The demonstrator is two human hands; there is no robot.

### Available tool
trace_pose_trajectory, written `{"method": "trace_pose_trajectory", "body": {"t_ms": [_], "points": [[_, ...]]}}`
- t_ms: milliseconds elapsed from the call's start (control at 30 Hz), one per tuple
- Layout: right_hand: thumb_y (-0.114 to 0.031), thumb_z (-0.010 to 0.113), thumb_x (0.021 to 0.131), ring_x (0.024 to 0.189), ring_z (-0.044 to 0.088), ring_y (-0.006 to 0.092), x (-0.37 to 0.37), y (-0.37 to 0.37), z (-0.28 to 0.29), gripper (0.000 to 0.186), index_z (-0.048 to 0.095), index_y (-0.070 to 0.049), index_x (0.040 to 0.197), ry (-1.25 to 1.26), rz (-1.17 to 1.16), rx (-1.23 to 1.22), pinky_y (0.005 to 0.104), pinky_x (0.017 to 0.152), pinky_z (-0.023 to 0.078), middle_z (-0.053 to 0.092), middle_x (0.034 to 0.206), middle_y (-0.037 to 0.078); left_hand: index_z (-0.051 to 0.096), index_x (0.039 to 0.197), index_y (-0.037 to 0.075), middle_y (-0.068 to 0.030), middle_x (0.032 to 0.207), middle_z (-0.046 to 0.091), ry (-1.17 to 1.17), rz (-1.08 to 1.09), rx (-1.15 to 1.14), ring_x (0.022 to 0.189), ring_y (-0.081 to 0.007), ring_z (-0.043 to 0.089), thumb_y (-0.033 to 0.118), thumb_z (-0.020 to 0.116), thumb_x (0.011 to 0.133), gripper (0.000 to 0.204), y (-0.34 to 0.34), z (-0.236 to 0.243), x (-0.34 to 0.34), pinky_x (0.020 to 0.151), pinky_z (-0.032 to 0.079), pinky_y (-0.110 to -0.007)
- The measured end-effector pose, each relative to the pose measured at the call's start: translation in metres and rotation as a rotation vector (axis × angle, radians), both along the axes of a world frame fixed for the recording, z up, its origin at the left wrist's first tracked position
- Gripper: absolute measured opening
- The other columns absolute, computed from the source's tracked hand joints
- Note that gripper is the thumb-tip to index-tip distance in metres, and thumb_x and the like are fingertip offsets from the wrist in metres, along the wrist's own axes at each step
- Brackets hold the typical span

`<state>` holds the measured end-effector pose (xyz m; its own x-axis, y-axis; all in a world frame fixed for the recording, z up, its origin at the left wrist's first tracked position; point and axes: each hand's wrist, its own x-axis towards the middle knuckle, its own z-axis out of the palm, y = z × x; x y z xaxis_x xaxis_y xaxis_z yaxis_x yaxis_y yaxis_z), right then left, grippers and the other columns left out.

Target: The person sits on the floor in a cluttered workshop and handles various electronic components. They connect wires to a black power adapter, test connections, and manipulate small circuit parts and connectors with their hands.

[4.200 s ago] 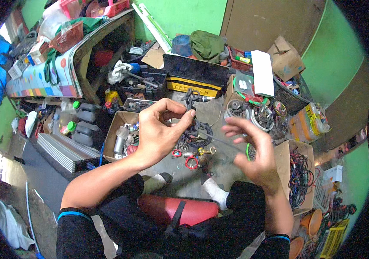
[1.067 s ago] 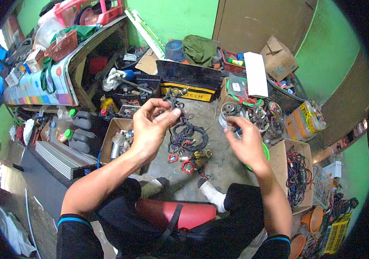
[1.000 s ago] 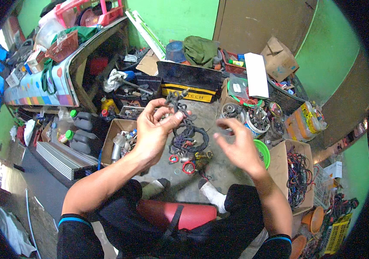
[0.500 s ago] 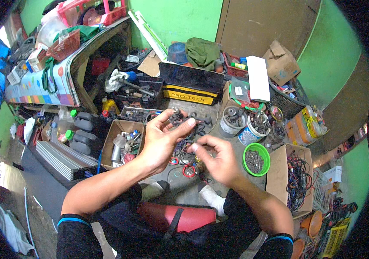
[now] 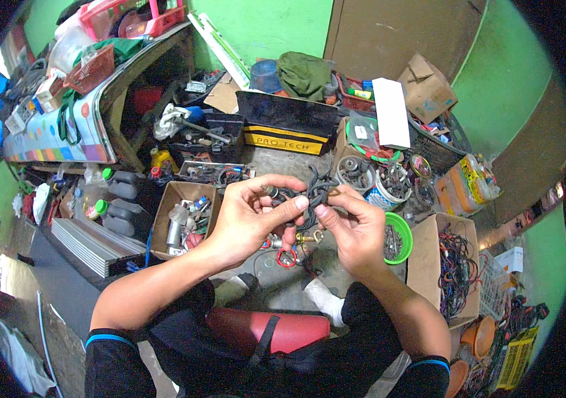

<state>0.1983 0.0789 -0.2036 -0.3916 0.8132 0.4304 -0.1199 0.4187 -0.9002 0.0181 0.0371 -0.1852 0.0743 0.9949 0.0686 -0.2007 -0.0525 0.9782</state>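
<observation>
My left hand [image 5: 251, 213] and my right hand [image 5: 356, 229] meet at chest height over the floor. Both grip a tangled bundle of black wires [image 5: 309, 192] with a small metal plug end near the left thumb. The fingertips of the two hands touch over the bundle. Below the hands, small red rings and brass parts [image 5: 287, 255] lie on the concrete floor.
A black and yellow toolbox [image 5: 286, 126] stands ahead. A cardboard box of parts [image 5: 178, 215] is at left, a green bowl of screws [image 5: 397, 237] and a box of wires [image 5: 452, 265] at right. Tins of hardware [image 5: 382, 182] and a cluttered bench [image 5: 91, 99] surround me.
My right hand has come in from the right side and closed on the wire bundle that the left hand held. Both hands now sit together, slightly higher in view.
</observation>
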Motion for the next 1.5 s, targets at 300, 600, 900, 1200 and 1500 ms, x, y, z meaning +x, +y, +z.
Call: {"method": "trace_pose_trajectory", "body": {"t_ms": [300, 600, 900, 1200, 1500], "points": [[0.005, 0.076, 0.072, 0.082, 0.063, 0.013, 0.001, -0.001, 0.007, 0.023, 0.057, 0.002, 0.085, 0.204, 0.006, -0.308, 0.0271, 0.071, 0.055, 0.064, 0.084, 0.009, 0.057, 0.112, -0.006, -0.0075, 0.071, 0.062, 0.031, -0.071, -0.053, 0.053, -0.0114, 0.061, 0.012, 0.06, 0.091, 0.028, -0.003, -0.002, 0.005, 0.045, 0.051, -0.024], [-0.003, 0.073, 0.078, 0.082, 0.064, 0.0153, 0.004, 0.008, 0.003, 0.022, 0.058, 0.004, 0.093, 0.127, 0.14, -0.36, 0.0271, 0.073, 0.054, 0.065, 0.091, 0.012, 0.055, 0.112, -0.001, -0.0072, 0.077, 0.06, -0.221, -0.032, -0.12, 0.059, -0.0135, 0.059, 0.014, 0.061, 0.091, 0.027, -0.001, 0.008, -0.008, 0.043, 0.052, -0.027], [-0.003, 0.066, 0.084, 0.073, 0.06, 0.0094, 0.0, 0.006, -0.003, 0.016, 0.061, 0.003, 0.099, 0.068, 0.037, -0.249, 0.0232, 0.067, 0.05, 0.064, 0.086, 0.006, 0.056, 0.11, -0.003, -0.0085, 0.079, 0.062, -0.033, -0.082, -0.116, 0.056, -0.0124, 0.06, 0.013, 0.062, 0.09, 0.027, -0.003, -0.004, 0.001, 0.043, 0.051, -0.026], [-0.006, 0.063, 0.087, 0.076, 0.063, 0.013, 0.011, 0.018, -0.008, 0.018, 0.059, 0.003, 0.102, -0.143, 0.223, -0.344, 0.0261, 0.073, 0.052, 0.065, 0.086, 0.009, 0.054, 0.111, -0.001, -0.0072, 0.077, 0.058, -0.371, -0.027, -0.131, 0.059, -0.0139, 0.058, 0.015, 0.061, 0.091, 0.027, 0.0, 0.005, -0.008, 0.041, 0.05, -0.027], [-0.011, 0.063, 0.088, 0.08, 0.062, 0.011, 0.002, 0.003, 0.005, 0.016, 0.066, 0.002, 0.098, -0.075, 0.102, -0.219, 0.0264, 0.072, 0.05, 0.067, 0.089, 0.008, 0.052, 0.116, -0.002, -0.0092, 0.079, 0.06, -0.263, -0.015, -0.11, 0.061, -0.0148, 0.059, 0.012, 0.061, 0.09, 0.032, -0.004, 0.0, -0.002, 0.044, 0.052, -0.03]]}}
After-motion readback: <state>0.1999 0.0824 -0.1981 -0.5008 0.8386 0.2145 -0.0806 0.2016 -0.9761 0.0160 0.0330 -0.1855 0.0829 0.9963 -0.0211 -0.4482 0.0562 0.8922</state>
